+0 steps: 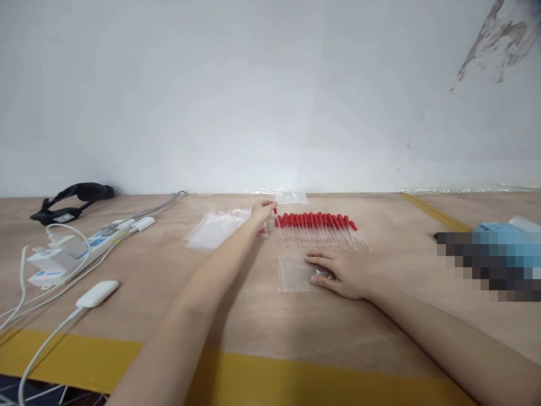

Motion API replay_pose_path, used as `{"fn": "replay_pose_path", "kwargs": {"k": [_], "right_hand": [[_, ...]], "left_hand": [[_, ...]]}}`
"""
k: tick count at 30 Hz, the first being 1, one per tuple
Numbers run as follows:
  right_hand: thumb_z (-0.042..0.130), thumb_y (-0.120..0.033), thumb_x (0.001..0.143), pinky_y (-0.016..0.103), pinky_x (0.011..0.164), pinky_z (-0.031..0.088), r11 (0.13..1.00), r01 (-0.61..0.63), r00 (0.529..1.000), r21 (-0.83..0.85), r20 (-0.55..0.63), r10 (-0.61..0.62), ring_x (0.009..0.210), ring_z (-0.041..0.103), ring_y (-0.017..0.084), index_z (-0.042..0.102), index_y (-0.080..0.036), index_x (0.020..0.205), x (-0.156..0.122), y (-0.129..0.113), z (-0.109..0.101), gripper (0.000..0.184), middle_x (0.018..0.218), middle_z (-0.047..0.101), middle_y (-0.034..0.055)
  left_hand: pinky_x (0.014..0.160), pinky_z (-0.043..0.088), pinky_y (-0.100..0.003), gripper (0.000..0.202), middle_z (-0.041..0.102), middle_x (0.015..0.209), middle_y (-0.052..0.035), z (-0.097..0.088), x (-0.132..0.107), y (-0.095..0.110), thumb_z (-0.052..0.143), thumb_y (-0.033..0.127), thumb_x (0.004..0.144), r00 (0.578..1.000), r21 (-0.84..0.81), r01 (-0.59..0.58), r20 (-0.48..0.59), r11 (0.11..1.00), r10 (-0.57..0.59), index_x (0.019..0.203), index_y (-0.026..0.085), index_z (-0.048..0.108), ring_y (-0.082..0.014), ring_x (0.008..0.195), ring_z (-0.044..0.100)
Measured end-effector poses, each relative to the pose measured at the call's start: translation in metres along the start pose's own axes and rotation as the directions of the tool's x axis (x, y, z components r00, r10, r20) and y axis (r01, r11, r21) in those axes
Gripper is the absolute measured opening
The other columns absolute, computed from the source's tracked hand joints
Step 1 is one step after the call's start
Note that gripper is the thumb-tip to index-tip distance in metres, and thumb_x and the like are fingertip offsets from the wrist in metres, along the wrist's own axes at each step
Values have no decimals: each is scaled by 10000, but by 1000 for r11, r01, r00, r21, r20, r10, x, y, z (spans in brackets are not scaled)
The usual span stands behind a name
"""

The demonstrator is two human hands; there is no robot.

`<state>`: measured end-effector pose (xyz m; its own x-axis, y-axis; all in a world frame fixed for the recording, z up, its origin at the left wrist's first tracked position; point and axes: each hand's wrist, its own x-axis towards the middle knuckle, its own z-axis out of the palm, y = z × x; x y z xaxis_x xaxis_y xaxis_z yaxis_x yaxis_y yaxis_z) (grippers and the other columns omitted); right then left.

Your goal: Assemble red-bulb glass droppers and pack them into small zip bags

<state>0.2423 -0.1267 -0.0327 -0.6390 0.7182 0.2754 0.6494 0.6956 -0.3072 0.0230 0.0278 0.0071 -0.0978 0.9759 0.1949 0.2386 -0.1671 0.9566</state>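
My left hand (262, 211) pinches a dropper (278, 221) between thumb and fingertips. It has a red bulb and a thin clear stem, and is held nearly upright at the left end of a row of similar red-bulbed droppers (316, 228). Flat on the table in front of that row lies a clear zip bag (291, 275). My right hand (344, 273) rests on the bag's right part with fingers spread. Beside my left forearm is a stack of clear zip bags (213, 230). Some red tips show just right of my left wrist, partly hidden.
A power strip (99, 243) with white chargers and cables takes up the left side, with a white adapter (97, 294) nearer. Behind it lies a black strap (78, 197). A blue package (502, 242) and a pixelated dark area are at right. Yellow tape (316, 378) runs along the front edge.
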Motion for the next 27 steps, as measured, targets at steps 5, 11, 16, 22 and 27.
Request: {"fn": "replay_pose_path", "kwargs": {"k": [5, 11, 16, 22, 27], "right_hand": [[409, -521, 811, 403, 956, 358, 1000, -1, 1000, -4, -1, 1, 1144, 431, 235, 490, -190, 1219, 0, 2, 2, 531, 1274, 458, 87], [412, -519, 811, 417, 966, 343, 1000, -9, 1000, -12, -8, 9, 1159, 417, 239, 484, -201, 1226, -1, 4, 5, 528, 1284, 450, 80], [409, -529, 809, 420, 967, 339, 1000, -28, 1000, 3, 2, 28, 1169, 408, 240, 471, -209, 1237, -1, 5, 5, 538, 1298, 435, 80], [425, -535, 799, 420, 967, 336, 1000, -26, 1000, 7, -7, 26, 1165, 411, 242, 483, -218, 1226, -1, 7, 7, 535, 1294, 440, 73], [434, -536, 794, 422, 957, 346, 999, -32, 999, 19, -28, 33, 1149, 426, 241, 494, -220, 1212, 1, 5, 8, 528, 1271, 462, 76]], "left_hand": [[619, 430, -210, 226, 584, 681, -11, -53, -45, 2, 597, 348, 715, 995, -200, -70, -78, 977, 56, 782, 139, 540, -76, 596, 529], [609, 427, -209, 336, 594, 685, 5, -98, -121, -20, 715, 357, 592, 999, -394, -36, -46, 919, 19, 778, 132, 551, -74, 588, 531], [635, 433, -215, 363, 609, 706, 7, -93, -140, -27, 716, 366, 588, 997, -341, -18, -76, 940, -9, 810, 133, 549, -71, 601, 539], [687, 453, -247, 332, 598, 742, -5, -80, -149, -24, 685, 363, 632, 999, -295, 7, 43, 956, 6, 827, 139, 538, -98, 663, 565], [671, 447, -253, 274, 595, 737, -9, -77, -156, -25, 683, 311, 647, 934, -87, -14, 355, 996, 44, 813, 141, 544, -107, 669, 561]]}}
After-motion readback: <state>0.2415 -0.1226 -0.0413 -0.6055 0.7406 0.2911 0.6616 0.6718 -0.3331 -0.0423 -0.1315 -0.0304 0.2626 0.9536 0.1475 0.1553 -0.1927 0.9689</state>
